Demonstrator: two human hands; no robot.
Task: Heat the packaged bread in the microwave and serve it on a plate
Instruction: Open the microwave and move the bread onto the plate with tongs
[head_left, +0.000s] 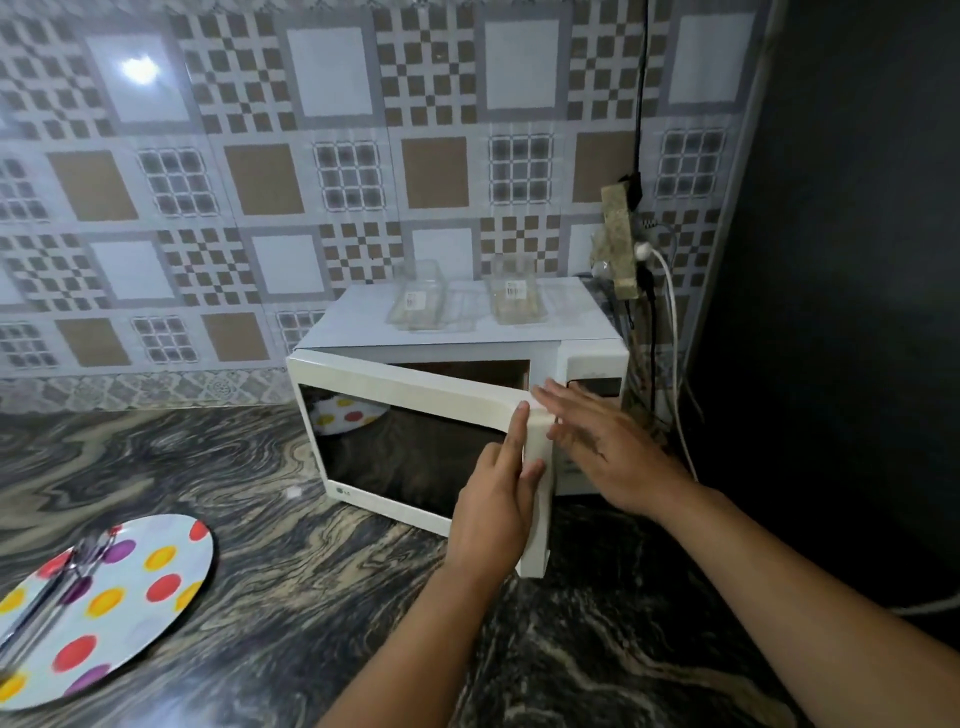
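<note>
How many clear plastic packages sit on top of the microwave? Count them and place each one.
2. One clear package lies left of centre on the microwave top; the other lies right of it, nearer the wall socket. Nothing seems hidden behind them.

The left hand (493, 499) gripped the free edge of the half-open microwave door (415, 415); the right hand (608, 447) hovered flat beside it. Two clear packages (415, 306) lay on the microwave (467, 332), a dotted plate (130, 587) on the counter (311, 571).

Head view, down toward nearby microwave (457, 395)
</note>
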